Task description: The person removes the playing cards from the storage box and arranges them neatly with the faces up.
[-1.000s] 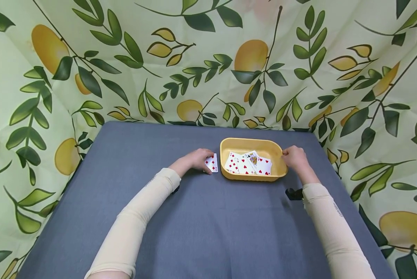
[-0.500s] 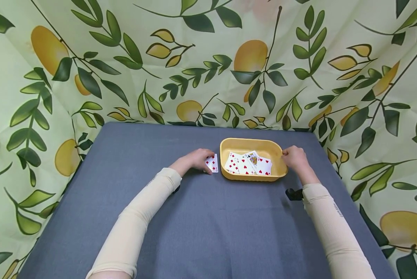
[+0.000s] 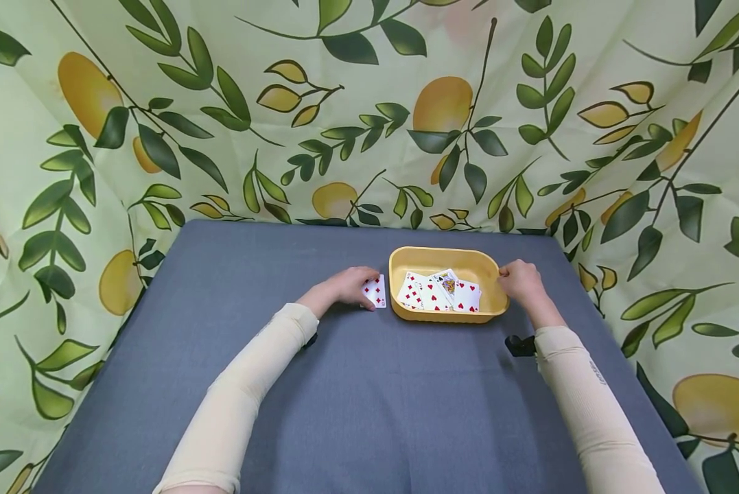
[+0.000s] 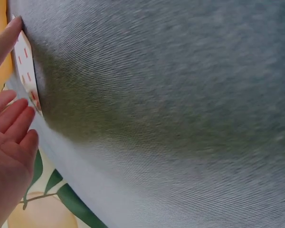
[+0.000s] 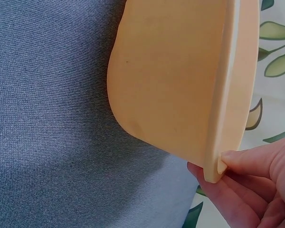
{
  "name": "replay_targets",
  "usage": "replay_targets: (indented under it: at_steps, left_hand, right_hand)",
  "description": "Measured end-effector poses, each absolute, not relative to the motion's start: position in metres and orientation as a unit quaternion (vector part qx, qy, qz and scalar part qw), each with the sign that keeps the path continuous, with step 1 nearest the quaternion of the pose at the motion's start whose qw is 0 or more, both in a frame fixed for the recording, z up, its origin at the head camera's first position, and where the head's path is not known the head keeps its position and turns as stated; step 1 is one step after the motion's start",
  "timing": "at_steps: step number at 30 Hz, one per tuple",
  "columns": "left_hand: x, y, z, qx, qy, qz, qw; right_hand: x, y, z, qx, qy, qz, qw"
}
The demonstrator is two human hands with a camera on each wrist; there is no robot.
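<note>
In the head view, my left hand (image 3: 349,285) spans a face-up playing card (image 3: 375,291) with red diamonds, lying on the cloth. Thumb and fingertips hold its opposite edges. The left wrist view shows the thumb (image 4: 7,42) at one corner of that card (image 4: 27,71), the fingers near its other end. To the card's right stands a yellow plastic basket (image 3: 446,316), with several overlapping face-up playing cards (image 3: 433,293) in it. My right hand (image 3: 522,280) pinches the rim at its right end. Up close in the right wrist view, thumb and fingers grip the basket's rim (image 5: 213,161).
A grey-blue cloth (image 3: 344,405) covers the table. Behind and at the sides hangs a curtain (image 3: 369,123) printed with fruit and leaves. Near the right wrist a black strap piece (image 3: 520,344) juts out over the cloth.
The head view has shifted very slightly. Both hands, the card and the basket keep their places.
</note>
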State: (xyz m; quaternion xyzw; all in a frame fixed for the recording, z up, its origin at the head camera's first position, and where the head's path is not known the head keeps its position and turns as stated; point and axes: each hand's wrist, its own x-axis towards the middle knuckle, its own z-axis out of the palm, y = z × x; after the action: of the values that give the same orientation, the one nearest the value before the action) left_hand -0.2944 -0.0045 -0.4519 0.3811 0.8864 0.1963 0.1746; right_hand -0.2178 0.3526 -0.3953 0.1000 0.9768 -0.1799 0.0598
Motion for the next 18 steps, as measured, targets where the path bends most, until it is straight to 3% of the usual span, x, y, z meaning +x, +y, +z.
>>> replay_targets:
  at_steps: [18]
  left_hand:
    - [-0.285,-0.032,-0.44,0.262,0.858,0.431,0.091]
  right_hand:
    - [-0.216,0.351,-0.395,0.091,0.979,-0.175,0.054]
